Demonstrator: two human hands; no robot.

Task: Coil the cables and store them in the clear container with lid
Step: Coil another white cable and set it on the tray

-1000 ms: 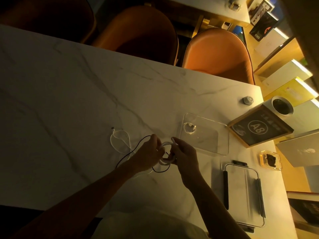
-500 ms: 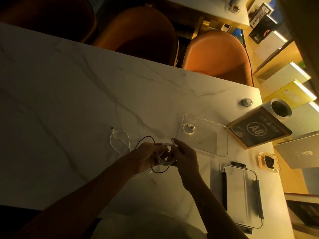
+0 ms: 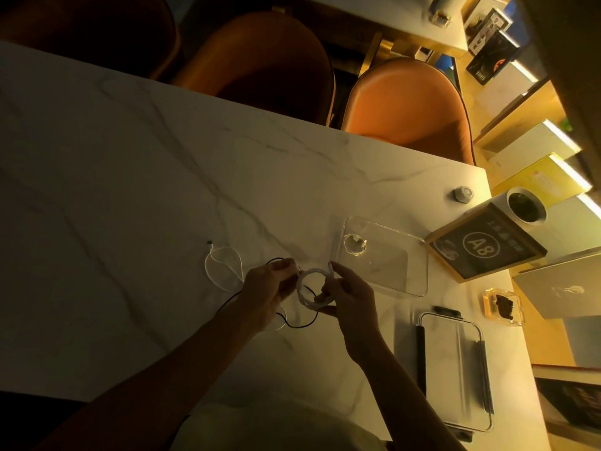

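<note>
Dim, warm light over a marble table point(image 3: 136, 177). Both hands meet above its near middle, holding a white cable coil point(image 3: 313, 288) wound into a round ring. Right hand point(image 3: 349, 292) grips the ring's right side, thumb and fingers pinched around the strands, one cable end sticking up past the fingertips. Left hand point(image 3: 266, 288) is closed on the ring's left edge, fingers curled together; exact pinch point is shadowed. A thin black cable point(image 3: 294, 322) trails loose on the table under and around the hands. A second white cable point(image 3: 224, 266) lies in a loose loop just left of the left hand, untouched. Clear container point(image 3: 409, 278) sits open just right of the hands, a small coiled cable point(image 3: 355, 245) in its far-left corner. Its lid point(image 3: 455, 369) lies flat nearer the table's front edge, apart from the container.
</note>
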